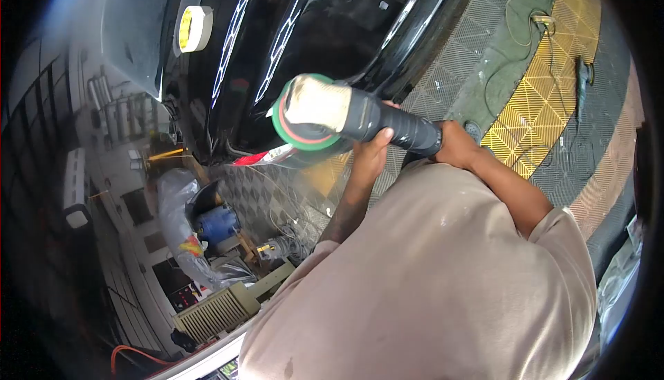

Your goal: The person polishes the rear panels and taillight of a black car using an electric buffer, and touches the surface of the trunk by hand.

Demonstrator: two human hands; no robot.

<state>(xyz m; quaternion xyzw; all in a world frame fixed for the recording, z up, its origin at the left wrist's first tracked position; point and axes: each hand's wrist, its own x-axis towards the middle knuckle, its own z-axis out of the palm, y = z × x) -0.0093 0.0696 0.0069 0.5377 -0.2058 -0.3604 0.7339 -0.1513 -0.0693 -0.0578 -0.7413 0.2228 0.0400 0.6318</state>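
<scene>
A car polisher [360, 113] with a dark taped body, a pale cover over its head and a green-edged round pad [308, 141] is held across my front. My left hand [373, 153] grips the body from below, thumb along its near side. Further back, my right hand [454, 145] is wrapped round the rear end of the handle. The pad overlaps the glossy black car bodywork [311, 41] in this view, close to a red and white tail light [261, 157]. The pad's working face is hidden.
A masking tape roll [196, 29] rests on the car. Yellow and grey floor tiles [532, 120] carry a thin cable and a dark tool [582, 93] at right. At lower left are a blue container [218, 224], plastic sheeting [176, 207] and a beige slatted unit [218, 314].
</scene>
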